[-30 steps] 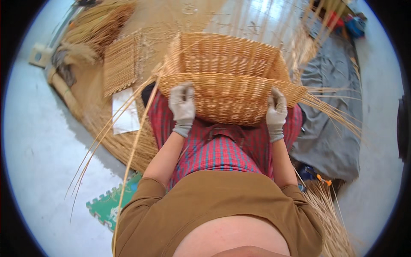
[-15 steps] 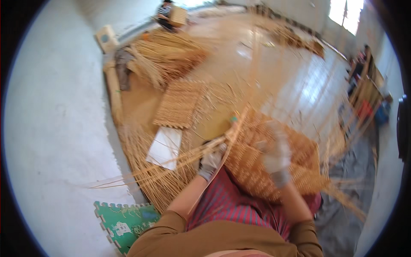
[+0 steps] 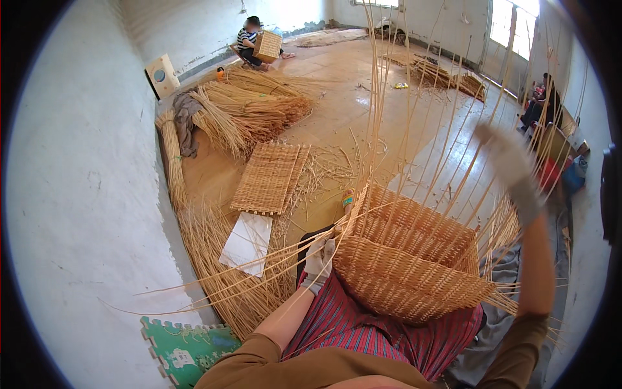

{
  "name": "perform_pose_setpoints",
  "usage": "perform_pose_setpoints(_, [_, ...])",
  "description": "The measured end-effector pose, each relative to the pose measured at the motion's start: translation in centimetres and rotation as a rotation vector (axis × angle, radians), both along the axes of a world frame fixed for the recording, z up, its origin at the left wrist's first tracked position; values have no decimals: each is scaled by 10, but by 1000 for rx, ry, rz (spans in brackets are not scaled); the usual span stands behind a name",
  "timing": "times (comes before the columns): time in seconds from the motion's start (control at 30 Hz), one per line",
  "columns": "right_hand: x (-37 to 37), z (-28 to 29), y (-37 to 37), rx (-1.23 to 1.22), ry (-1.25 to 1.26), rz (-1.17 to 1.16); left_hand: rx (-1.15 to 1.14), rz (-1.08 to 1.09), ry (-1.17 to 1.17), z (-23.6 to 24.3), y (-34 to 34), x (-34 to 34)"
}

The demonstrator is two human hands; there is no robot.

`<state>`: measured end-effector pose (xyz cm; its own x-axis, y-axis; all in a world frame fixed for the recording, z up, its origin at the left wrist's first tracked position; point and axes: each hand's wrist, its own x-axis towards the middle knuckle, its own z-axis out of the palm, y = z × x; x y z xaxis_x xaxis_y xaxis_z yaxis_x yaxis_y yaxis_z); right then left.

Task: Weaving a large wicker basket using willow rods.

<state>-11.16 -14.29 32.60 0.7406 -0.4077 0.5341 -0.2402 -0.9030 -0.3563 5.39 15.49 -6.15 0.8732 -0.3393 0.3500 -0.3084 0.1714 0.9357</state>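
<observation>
A half-woven wicker basket (image 3: 414, 279) rests on my lap, its hollow facing up and away from me. Long thin rods (image 3: 447, 149) stand up from its sides, and more stick out past its left and right corners. My left hand (image 3: 319, 258), in a pale glove, is closed at the basket's left corner, where several rods run out to the left. Raised high to the right, my gloved right hand (image 3: 508, 162) is among the upright rod tips. Motion smears its fingers, so whether a rod is in them cannot be made out.
Loose rods (image 3: 227, 285) lie left of me beside a white board (image 3: 247, 243) and flat woven panels (image 3: 269, 175). Big rod bundles (image 3: 259, 107) are farther back. A green foam mat (image 3: 188, 353) is at lower left. One person (image 3: 249, 39) sits far off with a basket; another (image 3: 547, 104) is at right.
My right hand has swung from over the basket up and to the right. The basket has tipped, showing more of its hollow and near side. My left hand stays at the left corner.
</observation>
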Motion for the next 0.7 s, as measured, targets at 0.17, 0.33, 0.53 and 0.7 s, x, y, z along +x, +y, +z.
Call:
perform_pose_setpoints(0.17, [-7, -169, 133, 151, 621, 778, -13, -90, 205, -34, -1, 6])
perform_pose_setpoints(0.33, [40, -247, 234, 154, 327, 810, 241, 47, -322, -43, 2, 11])
perform_pose_setpoints(0.53, [13, -273, 226, 68, 108, 709, 572, 156, -566, -14, 13, 1])
perform_pose_setpoints(0.7, [-19, -305, 179, 360, -538, 407, 684, 218, -540, 32, 11, -24])
